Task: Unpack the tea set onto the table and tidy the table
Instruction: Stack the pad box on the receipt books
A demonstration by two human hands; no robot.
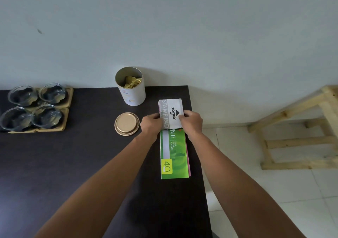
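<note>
You get soft, even, fairly dim light with a cool cast on the wall [182,27]. The tin [130,86] throws a faint shadow to its right. The dark worktop [64,164] shows no glare. Wide-angle distortion bends the edges; your near forearms look slightly soft.

One head-worn wide view looks forward and steeply down, seemingly close over the table [73,164].

Plain room: dark table [73,164], bare wall [182,27], tiled floor [274,201].
</note>
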